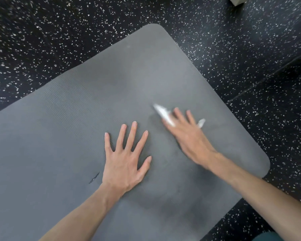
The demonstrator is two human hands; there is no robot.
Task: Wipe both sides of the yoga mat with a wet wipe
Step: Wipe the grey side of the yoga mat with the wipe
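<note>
A grey yoga mat (97, 94) lies flat on the floor, its rounded end pointing to the upper right. My left hand (127, 157) lies flat on the mat with fingers spread, pressing it down. To its right, my right hand (186, 136) presses a white wet wipe (162, 113) onto the mat with straight fingers; the hand and wipe are blurred. The wipe sticks out beyond the fingertips and at the hand's right side. Darker damp patches show on the mat around and below both hands.
Black rubber floor with white speckles (250, 49) surrounds the mat. A small tear or mark (94, 178) is in the mat left of my left wrist. A grey block's corner (237, 0) sits at the top edge. A dark green patch (268, 236) shows at bottom right.
</note>
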